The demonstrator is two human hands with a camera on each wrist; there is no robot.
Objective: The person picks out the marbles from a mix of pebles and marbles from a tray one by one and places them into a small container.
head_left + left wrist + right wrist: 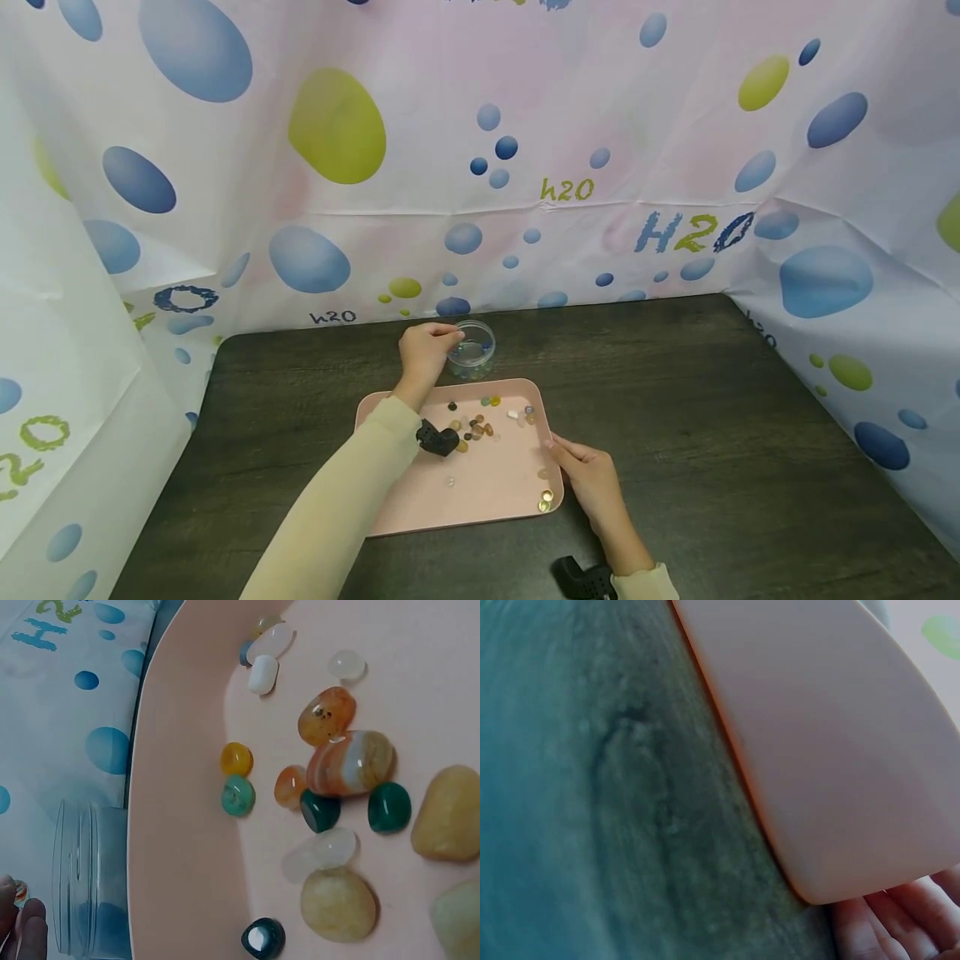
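Observation:
My left hand [426,354] is at the mouth of a clear round jar [480,368] behind the tray. Between its fingertips it pinches a small reddish-and-white polished stone [20,891], mostly hidden by the fingers. Several small stones show inside the jar. My right hand [592,479] grips the right rim of a pink tray [495,492], its thumb over the edge. Loose polished stones lie in the tray, among them a banded orange stone [351,765], a white stone [263,674], a yellow one [236,759] and a dark green one [263,938].
The tray and jar stand on a dark wood-grain table [675,400]. A white curtain [420,150] printed with blue and green drops hangs behind and at both sides. Yellow glassy stones [546,500] lie in the tray's near right corner.

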